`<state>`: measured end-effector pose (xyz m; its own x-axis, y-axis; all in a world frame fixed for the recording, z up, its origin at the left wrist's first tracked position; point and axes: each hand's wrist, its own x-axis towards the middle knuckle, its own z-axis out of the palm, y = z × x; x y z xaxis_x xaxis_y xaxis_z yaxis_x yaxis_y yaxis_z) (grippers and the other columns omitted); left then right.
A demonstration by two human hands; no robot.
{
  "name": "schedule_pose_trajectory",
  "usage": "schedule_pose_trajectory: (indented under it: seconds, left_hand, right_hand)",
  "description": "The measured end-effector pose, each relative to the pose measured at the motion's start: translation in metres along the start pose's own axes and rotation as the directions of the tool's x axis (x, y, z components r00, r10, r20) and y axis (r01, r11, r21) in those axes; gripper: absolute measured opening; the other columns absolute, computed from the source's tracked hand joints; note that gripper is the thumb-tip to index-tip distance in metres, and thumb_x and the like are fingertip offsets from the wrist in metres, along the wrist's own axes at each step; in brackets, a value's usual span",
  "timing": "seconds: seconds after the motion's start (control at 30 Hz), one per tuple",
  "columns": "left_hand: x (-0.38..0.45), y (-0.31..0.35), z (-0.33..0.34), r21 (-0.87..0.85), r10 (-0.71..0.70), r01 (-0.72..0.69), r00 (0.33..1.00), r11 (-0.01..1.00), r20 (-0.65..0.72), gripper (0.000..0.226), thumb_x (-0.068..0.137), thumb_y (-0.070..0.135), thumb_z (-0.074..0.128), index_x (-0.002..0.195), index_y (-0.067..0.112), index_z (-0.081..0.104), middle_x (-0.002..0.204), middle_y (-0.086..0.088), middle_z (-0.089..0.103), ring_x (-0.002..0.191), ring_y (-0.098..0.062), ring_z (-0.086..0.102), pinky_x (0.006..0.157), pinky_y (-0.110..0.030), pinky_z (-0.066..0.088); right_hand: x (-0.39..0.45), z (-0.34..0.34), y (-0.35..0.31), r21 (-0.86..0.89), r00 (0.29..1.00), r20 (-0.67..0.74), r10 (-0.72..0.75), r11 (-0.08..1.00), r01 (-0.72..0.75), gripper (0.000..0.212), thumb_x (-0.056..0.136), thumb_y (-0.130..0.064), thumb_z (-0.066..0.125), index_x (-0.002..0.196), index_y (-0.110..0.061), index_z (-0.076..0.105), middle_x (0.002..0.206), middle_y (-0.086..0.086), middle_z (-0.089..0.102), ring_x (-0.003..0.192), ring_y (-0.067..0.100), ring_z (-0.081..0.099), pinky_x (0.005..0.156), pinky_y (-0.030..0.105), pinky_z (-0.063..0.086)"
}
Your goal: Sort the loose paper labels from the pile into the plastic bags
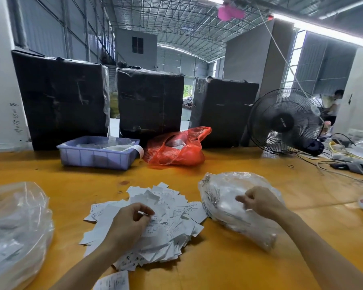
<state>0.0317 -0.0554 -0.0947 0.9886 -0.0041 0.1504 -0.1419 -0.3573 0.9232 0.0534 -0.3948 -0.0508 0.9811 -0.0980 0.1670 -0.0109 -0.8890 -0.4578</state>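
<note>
Your left hand (pixel 127 221) rests on the pile of paper labels (pixel 166 218) at the middle of the orange table (pixel 228 266), fingers curled and pinching one label, while your right hand (pixel 260 203) pinches the film of the clear plastic bag (pixel 222 191) just right of the pile. A second clear bag (pixel 15 222) lies at the table's left edge, well apart. Bare tabletop runs from the pile back to the purple tray (pixel 97 156) and red bag (pixel 176 148).

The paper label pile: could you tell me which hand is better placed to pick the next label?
The left hand: it rests on the label pile, while the right hand is on the clear bag.
</note>
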Motion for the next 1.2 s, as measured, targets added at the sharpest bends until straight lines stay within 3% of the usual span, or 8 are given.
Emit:
schedule_pose_trajectory:
  seconds: [0.2,0.27,0.4,0.47,0.53,0.7,1.03,1.2]
  left_hand:
    - [0.001,0.008,-0.007,0.026,-0.014,0.015,0.999,1.000,-0.048,0.031,0.086,-0.004,0.055,0.075,0.020,0.070,0.081,0.003,0.071,0.071,-0.008,0.061,0.060,-0.019,0.044]
    - [0.001,0.011,-0.007,0.034,-0.023,0.025,0.999,0.999,-0.040,0.036,0.084,-0.008,0.051,0.073,0.021,0.071,0.082,0.004,0.072,0.074,-0.011,0.063,0.062,-0.019,0.045]
    - [0.001,0.022,-0.002,-0.024,-0.032,0.032,0.999,0.999,0.020,0.032,0.087,-0.003,0.051,0.076,0.018,0.072,0.083,-0.001,0.072,0.077,-0.019,0.062,0.063,-0.022,0.047]
    - [-0.002,0.030,0.000,-0.242,-0.078,0.095,0.994,0.966,0.078,0.023,0.091,0.021,0.057,0.078,0.011,0.073,0.081,-0.006,0.073,0.078,-0.021,0.064,0.065,-0.024,0.049]
    - [-0.006,0.034,-0.004,-0.452,-0.155,0.227,0.969,0.863,0.192,0.056,0.079,0.057,0.053,0.086,0.005,0.073,0.080,-0.010,0.071,0.071,-0.020,0.065,0.062,-0.030,0.052]
    - [-0.014,0.033,-0.024,-0.356,-0.037,0.139,0.960,0.924,0.278,0.076,0.061,0.084,0.051,0.089,0.018,0.076,0.088,-0.003,0.073,0.078,-0.013,0.067,0.066,-0.030,0.051]
    - [-0.016,0.031,-0.015,-0.288,-0.006,0.036,0.994,0.957,0.105,0.009,0.068,0.021,0.076,0.065,0.013,0.076,0.066,-0.009,0.072,0.060,-0.013,0.067,0.054,-0.019,0.051]
    - [-0.011,0.026,-0.013,-0.335,-0.082,0.094,0.995,0.938,0.050,0.015,0.084,0.006,0.067,0.070,0.002,0.072,0.065,-0.008,0.071,0.061,-0.012,0.068,0.055,-0.017,0.052]
  right_hand:
    - [-0.008,-0.018,-0.020,0.114,0.962,-0.269,-0.048,0.990,0.081,0.032,0.083,-0.011,0.069,0.058,0.010,0.065,0.067,0.022,0.068,0.052,0.025,0.060,0.053,0.023,0.043]
    - [-0.017,-0.022,-0.041,0.451,0.952,-0.304,-0.047,0.873,0.187,0.013,0.071,-0.009,0.079,0.061,-0.004,0.073,0.062,0.013,0.070,0.055,0.017,0.063,0.055,0.019,0.049]
    - [-0.034,-0.006,-0.096,0.877,0.959,0.171,-0.225,0.478,-0.044,0.019,0.052,-0.022,0.084,0.062,-0.008,0.074,0.063,0.008,0.069,0.052,0.010,0.058,0.049,0.017,0.047]
    - [-0.038,0.016,-0.122,0.870,0.891,0.320,-0.323,0.472,-0.142,0.020,0.052,-0.023,0.086,0.060,-0.010,0.073,0.062,0.005,0.068,0.050,0.009,0.056,0.047,0.018,0.044]
    - [-0.040,0.040,-0.142,0.852,0.839,0.414,-0.353,0.476,-0.220,0.016,0.058,-0.015,0.087,0.058,-0.010,0.072,0.060,0.005,0.066,0.047,0.008,0.054,0.044,0.017,0.041]
    - [-0.037,0.072,-0.163,0.784,0.761,0.561,-0.325,0.504,-0.362,0.022,0.053,-0.015,0.084,0.067,-0.006,0.068,0.058,0.006,0.062,0.045,0.008,0.049,0.043,0.015,0.038]
    - [-0.034,0.073,-0.154,0.758,0.823,0.523,-0.223,0.564,-0.328,0.024,0.074,-0.013,0.077,0.062,-0.009,0.058,0.060,0.011,0.065,0.044,0.012,0.055,0.040,0.017,0.038]
    - [-0.030,0.047,-0.137,0.741,0.906,0.400,-0.141,0.632,-0.229,0.017,0.089,-0.009,0.061,0.073,-0.006,0.064,0.063,0.007,0.069,0.049,0.011,0.061,0.043,0.017,0.042]
